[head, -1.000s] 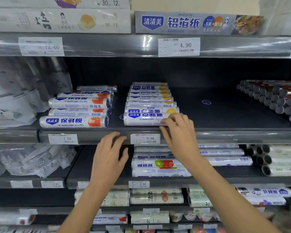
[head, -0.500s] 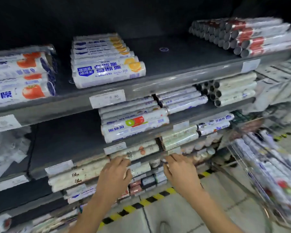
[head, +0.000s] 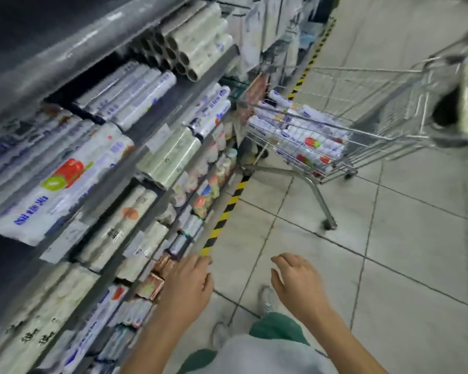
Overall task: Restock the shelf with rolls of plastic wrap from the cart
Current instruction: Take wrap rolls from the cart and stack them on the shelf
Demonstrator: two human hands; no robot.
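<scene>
The right and lower parts of the frame are filled by a floor (head: 416, 265) of pale grey tiles, seen blurred. A yellow-and-black striped tape (head: 223, 217) is laid diagonally from lower centre to upper centre.

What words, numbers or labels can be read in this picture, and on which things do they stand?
No text can be read with certainty; the picture is blurred by motion.
Shelf rolls: blue and black characters, too blurred to read.
Price tags: print too blurred to read.
Cart rolls: blue marks, too small to read.
</scene>
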